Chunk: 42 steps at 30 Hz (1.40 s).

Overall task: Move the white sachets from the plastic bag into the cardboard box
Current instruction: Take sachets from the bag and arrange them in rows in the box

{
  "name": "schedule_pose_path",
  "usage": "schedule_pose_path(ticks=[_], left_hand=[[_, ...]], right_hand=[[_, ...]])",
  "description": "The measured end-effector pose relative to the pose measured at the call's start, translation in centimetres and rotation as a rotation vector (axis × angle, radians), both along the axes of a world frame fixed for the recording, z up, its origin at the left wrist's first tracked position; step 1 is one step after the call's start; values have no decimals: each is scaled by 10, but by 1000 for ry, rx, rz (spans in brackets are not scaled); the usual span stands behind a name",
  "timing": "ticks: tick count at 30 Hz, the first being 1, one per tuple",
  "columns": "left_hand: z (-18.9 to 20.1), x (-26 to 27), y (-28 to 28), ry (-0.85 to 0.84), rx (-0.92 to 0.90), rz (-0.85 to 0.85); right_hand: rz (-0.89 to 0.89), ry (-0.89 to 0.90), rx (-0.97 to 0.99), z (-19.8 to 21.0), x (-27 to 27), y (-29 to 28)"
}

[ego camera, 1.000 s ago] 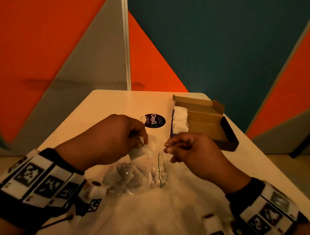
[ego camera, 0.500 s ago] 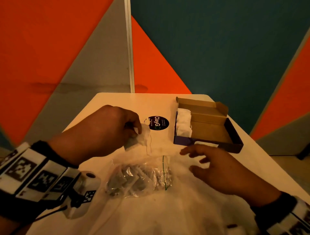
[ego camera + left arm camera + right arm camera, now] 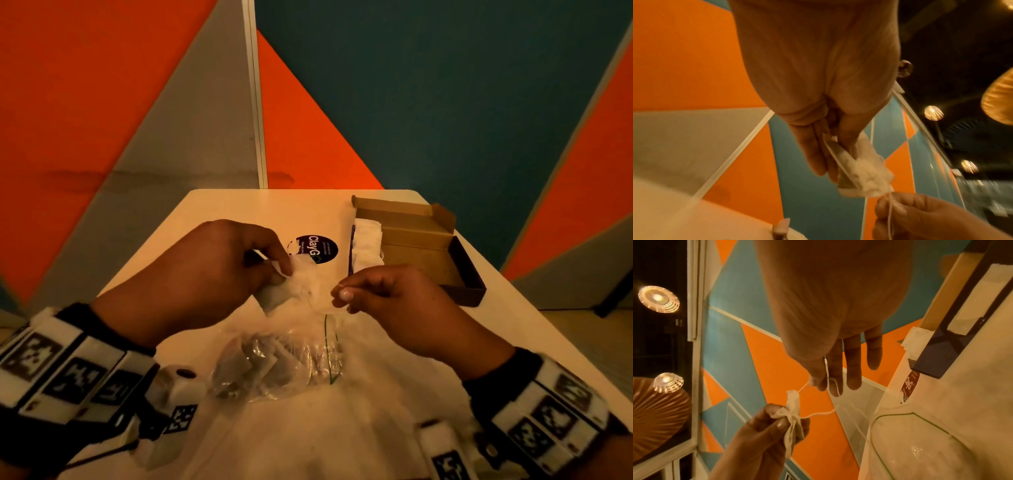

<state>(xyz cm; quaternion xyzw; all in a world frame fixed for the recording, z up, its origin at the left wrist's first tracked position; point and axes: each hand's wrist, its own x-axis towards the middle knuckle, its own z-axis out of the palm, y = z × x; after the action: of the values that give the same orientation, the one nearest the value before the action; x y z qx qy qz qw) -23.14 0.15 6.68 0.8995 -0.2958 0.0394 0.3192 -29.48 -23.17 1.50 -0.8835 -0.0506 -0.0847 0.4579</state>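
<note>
My left hand (image 3: 279, 272) pinches a white sachet (image 3: 294, 286) in the air above the clear plastic bag (image 3: 274, 363), which lies on the table with several more sachets inside. My right hand (image 3: 342, 294) pinches the thin string (image 3: 803, 387) that hangs from that sachet. In the left wrist view the sachet (image 3: 861, 172) sits between thumb and fingers (image 3: 813, 155). In the right wrist view the sachet (image 3: 792, 415) is stretched on its string. The open cardboard box (image 3: 424, 253) stands at the far right with white sachets (image 3: 368, 243) stacked at its left end.
A round black sticker (image 3: 317, 249) lies on the white table (image 3: 219, 212) between my hands and the box. The table's right edge runs close behind the box. Orange, grey and teal wall panels stand behind the table.
My right hand had dropped flat toward the table near the box; it has come back up and pinched the sachet's string. My left hand keeps its hold on the sachet.
</note>
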Motion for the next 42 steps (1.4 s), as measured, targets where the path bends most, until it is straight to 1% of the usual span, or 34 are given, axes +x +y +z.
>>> schedule_pose_path(ticks=[4,7,12,14,16,19,21,22,24,25,27,29,30,32,36,37,39,42], left_hand=[[-14,-1,-1,277,-457,-117],[-29,-8,-12,421,-770,-192],[-53,-14,-33,558,-1090,-262],[-55,-17,-36,618,-1167,-323],[-54,-20,-39,638,-1192,-326],[-53,-22,-42,657,-1195,-307],[-53,-22,-43,652,-1192,-304],[-54,-22,-43,645,-1188,-295],[-55,-22,-43,631,-1185,-264],[-56,-23,-44,631,-1181,-260],[-55,-25,-46,624,-1163,-255],[-56,-28,-49,611,-1139,-239],[-56,-28,-50,607,-1128,-230],[-57,-28,-51,586,-1099,-201],[-53,-30,-46,547,-948,-135],[-50,-30,-43,528,-886,-107],[-42,-30,-37,439,-714,-26],[-24,-31,-30,205,-372,15]], right_hand=[[-35,-32,153,4,-4,-2],[-15,-26,203,6,-6,5],[24,-9,136,6,-13,17],[19,1,84,7,-16,20],[36,-2,44,7,-19,22],[58,-3,-38,8,-22,22],[-4,-30,-59,8,-22,18],[-66,-59,-24,8,-21,15],[-149,-166,215,9,-21,10],[-139,-228,332,9,-22,9],[-32,-297,419,11,-28,11],[142,-274,462,13,-33,18],[194,-251,472,13,-34,20],[205,-223,466,11,-31,22],[117,-224,454,10,-29,20],[90,-230,431,11,-30,18],[12,-233,303,12,-31,13],[-90,-176,-48,12,-31,12]])
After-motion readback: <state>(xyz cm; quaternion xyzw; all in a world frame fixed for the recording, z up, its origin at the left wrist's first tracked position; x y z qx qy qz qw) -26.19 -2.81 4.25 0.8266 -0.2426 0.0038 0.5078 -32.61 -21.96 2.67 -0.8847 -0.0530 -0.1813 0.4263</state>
